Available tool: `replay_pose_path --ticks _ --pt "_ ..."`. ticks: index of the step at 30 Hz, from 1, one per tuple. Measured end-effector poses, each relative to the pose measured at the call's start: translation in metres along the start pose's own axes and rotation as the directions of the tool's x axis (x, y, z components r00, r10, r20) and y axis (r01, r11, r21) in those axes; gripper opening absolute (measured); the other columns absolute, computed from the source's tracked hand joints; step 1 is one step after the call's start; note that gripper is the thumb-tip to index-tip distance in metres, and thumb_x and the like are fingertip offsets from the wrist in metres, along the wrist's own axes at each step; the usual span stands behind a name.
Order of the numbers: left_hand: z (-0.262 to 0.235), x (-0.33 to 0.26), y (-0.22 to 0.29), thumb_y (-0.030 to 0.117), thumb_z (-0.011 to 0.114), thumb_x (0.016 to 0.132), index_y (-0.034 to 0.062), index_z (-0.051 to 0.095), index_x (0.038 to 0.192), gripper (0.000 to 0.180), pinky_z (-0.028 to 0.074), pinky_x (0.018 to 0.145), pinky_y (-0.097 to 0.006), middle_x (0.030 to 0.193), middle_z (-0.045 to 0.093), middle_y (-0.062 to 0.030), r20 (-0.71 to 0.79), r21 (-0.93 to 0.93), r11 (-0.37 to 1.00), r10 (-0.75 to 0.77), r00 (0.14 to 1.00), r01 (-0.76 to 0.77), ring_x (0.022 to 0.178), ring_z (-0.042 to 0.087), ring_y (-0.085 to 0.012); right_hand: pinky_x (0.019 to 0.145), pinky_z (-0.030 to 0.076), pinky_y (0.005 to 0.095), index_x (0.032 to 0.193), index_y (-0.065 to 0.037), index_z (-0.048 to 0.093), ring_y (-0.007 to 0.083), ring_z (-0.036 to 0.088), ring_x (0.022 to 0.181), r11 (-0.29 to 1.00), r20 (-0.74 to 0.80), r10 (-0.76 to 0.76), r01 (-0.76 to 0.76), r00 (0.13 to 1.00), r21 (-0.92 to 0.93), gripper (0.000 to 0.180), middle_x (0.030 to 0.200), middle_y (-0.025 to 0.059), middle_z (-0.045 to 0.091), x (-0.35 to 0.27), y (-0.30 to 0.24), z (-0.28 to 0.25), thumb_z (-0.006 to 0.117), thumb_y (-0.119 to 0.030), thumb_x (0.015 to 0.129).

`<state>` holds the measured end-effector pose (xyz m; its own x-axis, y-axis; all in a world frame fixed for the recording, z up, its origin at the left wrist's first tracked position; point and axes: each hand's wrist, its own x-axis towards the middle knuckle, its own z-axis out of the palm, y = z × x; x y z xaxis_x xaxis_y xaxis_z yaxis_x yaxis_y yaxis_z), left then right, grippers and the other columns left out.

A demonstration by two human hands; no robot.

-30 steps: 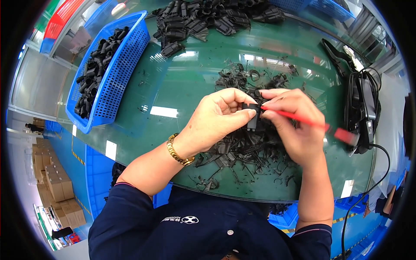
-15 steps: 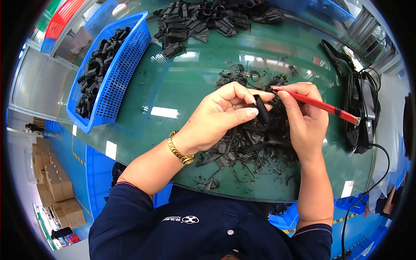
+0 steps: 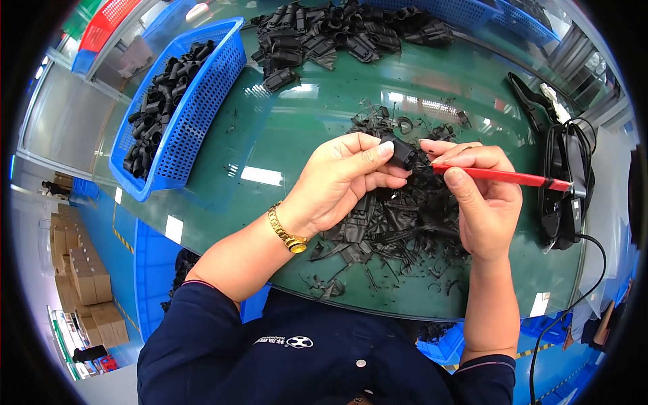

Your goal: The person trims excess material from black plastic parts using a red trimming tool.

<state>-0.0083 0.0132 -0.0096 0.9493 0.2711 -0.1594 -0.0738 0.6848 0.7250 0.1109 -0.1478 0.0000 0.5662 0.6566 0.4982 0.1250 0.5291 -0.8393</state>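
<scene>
Between the thumb and fingers of my left hand [image 3: 337, 177] is a small black molded plastic part [image 3: 403, 154], a hollow-looking piece with a boxy side. My right hand [image 3: 484, 196] pinches a slim red-handled trimming knife [image 3: 509, 177]; its handle points right and its tip is close to the part's right side. The tip is too small and dark to make out, so I cannot tell if it touches. Under both hands lies a heap of black plastic scraps [image 3: 378, 216], with thin curled trimmings among them.
A blue perforated basket [image 3: 216, 94] full of black parts stands at the left on the green tabletop [image 3: 283, 142]. More black parts [image 3: 317, 37] are piled at the far edge. At the right lie a black bag-like item [image 3: 567, 162] and a cable [image 3: 603, 260].
The black part has been turned in my left fingers, so its boxy side now shows. My right hand and the knife have shifted slightly right and nearer to me, the handle now more level.
</scene>
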Motion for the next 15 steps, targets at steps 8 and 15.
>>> replay_pose_path --ticks 8,15 --pt "-0.002 0.002 -0.006 0.010 0.064 0.090 0.0027 0.058 0.095 0.011 0.050 0.078 -0.026 0.096 0.065 -0.0077 -0.039 0.176 0.970 0.177 0.983 -0.168 0.084 0.063 -0.0127 0.082 0.053 0.0322 0.096 0.004 0.057 0.0203 0.064 0.089 0.971 -0.181 0.237 -0.225 0.954 0.085 0.009 0.095 0.0139 0.064 -0.001 -0.008 0.003 0.060 0.001 0.089" --pt "0.004 0.000 -0.015 -0.004 0.065 0.084 0.0052 0.059 0.092 0.013 0.047 0.078 -0.024 0.101 0.059 -0.0019 -0.023 0.235 0.913 0.348 0.937 -0.334 0.088 0.057 -0.0088 0.075 0.053 0.0288 0.096 0.004 0.057 0.0174 0.063 0.083 0.958 -0.236 0.280 -0.257 0.930 0.124 0.009 0.092 0.0121 0.062 -0.002 -0.006 0.014 0.060 0.002 0.088"
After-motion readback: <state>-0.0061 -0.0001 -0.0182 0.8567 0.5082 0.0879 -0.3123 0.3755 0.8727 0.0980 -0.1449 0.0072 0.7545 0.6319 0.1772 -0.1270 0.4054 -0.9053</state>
